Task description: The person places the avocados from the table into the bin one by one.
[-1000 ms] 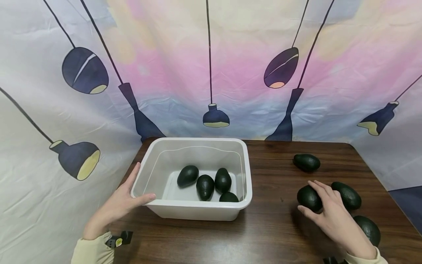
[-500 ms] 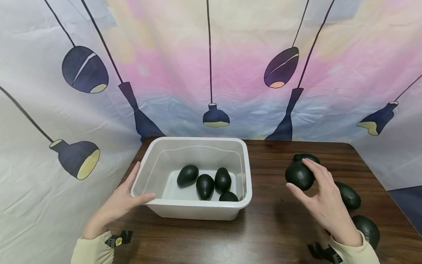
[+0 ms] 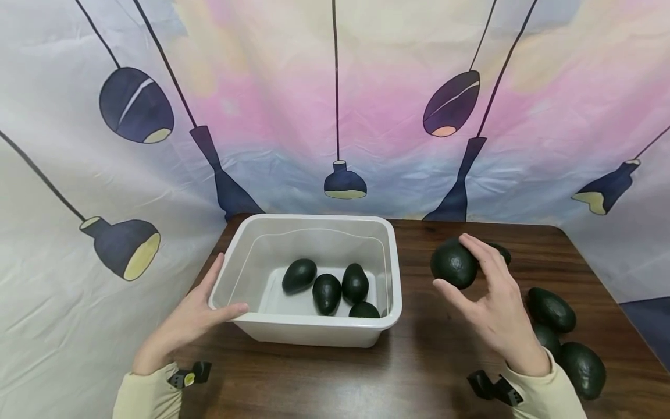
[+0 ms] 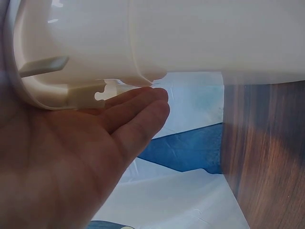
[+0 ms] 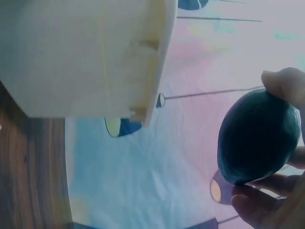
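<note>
My right hand point(image 3: 494, 302) holds a dark green avocado point(image 3: 454, 263) above the table, gripping it between thumb and fingers; the right wrist view shows the same avocado point(image 5: 259, 137) pinched at its two sides. My left hand point(image 3: 193, 317) rests on the near left corner of a white plastic bin point(image 3: 314, 334), thumb on the rim. In the left wrist view the fingers point(image 4: 138, 121) lie straight beneath the rim, along the outer wall. Several avocados point(image 3: 327, 294) lie inside the bin; the front wall partly hides one.
On the right of the brown wooden table point(image 3: 419, 366) lie several more avocados point(image 3: 551, 309). Behind my right fingers another avocado point(image 3: 501, 252) is partly hidden. A printed cloth point(image 3: 293, 116) hangs behind the table.
My right hand has lifted its avocado from among those on the right and carried it leftward and away from me, toward the bin. The left hand stays at the bin's corner.
</note>
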Motion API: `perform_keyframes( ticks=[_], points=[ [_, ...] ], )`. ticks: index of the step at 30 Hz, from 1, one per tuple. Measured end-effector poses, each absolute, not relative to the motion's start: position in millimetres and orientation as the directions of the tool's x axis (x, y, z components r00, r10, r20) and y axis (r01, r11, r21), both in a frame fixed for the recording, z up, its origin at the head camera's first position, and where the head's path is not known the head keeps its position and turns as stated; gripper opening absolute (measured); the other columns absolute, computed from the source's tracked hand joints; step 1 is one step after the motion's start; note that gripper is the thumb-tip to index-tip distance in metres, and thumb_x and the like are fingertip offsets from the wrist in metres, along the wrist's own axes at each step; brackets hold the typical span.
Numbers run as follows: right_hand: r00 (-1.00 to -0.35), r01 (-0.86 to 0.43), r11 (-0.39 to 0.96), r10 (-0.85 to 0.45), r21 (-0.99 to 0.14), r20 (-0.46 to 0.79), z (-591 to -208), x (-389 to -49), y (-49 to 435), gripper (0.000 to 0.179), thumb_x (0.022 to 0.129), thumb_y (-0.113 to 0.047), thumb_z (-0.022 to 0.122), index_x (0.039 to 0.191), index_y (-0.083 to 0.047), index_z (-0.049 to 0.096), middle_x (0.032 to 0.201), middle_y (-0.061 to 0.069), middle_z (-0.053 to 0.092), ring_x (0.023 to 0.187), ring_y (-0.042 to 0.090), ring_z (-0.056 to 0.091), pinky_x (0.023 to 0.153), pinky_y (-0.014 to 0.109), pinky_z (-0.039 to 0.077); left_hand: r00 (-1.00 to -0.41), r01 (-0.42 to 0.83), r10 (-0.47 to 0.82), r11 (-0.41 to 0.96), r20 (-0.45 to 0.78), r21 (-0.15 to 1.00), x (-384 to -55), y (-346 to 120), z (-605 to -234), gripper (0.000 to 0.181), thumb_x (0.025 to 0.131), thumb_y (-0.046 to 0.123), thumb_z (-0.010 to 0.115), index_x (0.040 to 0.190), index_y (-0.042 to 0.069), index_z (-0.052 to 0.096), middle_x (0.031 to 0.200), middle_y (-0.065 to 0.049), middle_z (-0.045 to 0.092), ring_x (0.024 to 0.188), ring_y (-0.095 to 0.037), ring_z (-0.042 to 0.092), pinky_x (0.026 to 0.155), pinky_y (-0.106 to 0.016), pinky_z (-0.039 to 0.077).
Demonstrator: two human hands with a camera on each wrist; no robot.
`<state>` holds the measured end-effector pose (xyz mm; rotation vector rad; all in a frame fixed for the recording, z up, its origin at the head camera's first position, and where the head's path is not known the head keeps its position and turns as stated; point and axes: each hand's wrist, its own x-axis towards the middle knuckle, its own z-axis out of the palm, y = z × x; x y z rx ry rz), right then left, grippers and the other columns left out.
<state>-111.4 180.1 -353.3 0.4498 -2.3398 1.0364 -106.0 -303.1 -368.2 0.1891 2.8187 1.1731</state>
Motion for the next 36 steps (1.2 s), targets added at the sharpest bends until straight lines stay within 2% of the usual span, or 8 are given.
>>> perform_keyframes(
  ticks=[10,18,24,32,36],
  points=[
    [-0.750,-0.602,0.581,-0.175,-0.548,0.638,-348,-115,160,0.087,0.068,-0.020,0.086,0.143,-0.022,0.042,0.143,-0.002,0.039,0.128,0.020,0.039,0.097,0.020,0.034,-0.988,0.064,0.143,0.701,-0.052,0.711,-106,-304,-368,0.102,0.083,0.040,0.070,0.148,0.040,-0.009,0.157,-0.009,0.002,0.135,-0.044,0.018,0.096,-0.066,0.026],
    [-0.741,-0.640,0.535,-0.242,-0.551,0.626,-347,-118,146,0.086,0.069,-0.020,0.085,0.143,-0.021,0.041,0.144,-0.003,0.038,0.130,0.020,0.036,0.100,0.023,0.032,-0.988,0.075,0.149,0.698,-0.042,0.713,-106,-304,-368,0.103,0.083,0.039,0.070,0.148,0.039,-0.009,0.156,-0.014,0.006,0.134,-0.045,0.020,0.095,-0.066,0.027],
    [-0.737,-0.659,0.512,-0.288,-0.552,0.612,-349,-122,134,0.084,0.072,-0.023,0.083,0.143,-0.023,0.040,0.144,-0.004,0.038,0.130,0.018,0.036,0.099,0.024,0.035,-0.989,0.074,0.145,0.700,-0.041,0.710,-107,-304,-368,0.104,0.083,0.038,0.071,0.149,0.036,-0.009,0.156,-0.015,0.005,0.134,-0.046,0.021,0.095,-0.066,0.027],
    [-0.648,-0.754,0.429,-0.368,-0.497,0.666,-354,-127,112,0.078,0.072,-0.019,0.082,0.140,-0.010,0.044,0.144,0.004,0.039,0.127,0.023,0.040,0.096,0.024,0.039,-0.987,0.084,0.156,0.697,-0.037,0.712,-105,-304,-368,0.104,0.083,0.037,0.071,0.149,0.035,-0.009,0.156,-0.017,0.005,0.134,-0.047,0.019,0.096,-0.066,0.027],
    [-0.637,-0.767,0.404,-0.388,-0.498,0.666,-354,-127,105,0.078,0.073,-0.020,0.081,0.140,-0.010,0.045,0.145,0.004,0.038,0.128,0.022,0.040,0.098,0.026,0.037,-0.987,0.084,0.155,0.696,-0.035,0.713,-105,-304,-367,0.104,0.083,0.037,0.071,0.150,0.034,-0.009,0.156,-0.015,0.004,0.134,-0.046,0.018,0.096,-0.066,0.026]
  ],
)
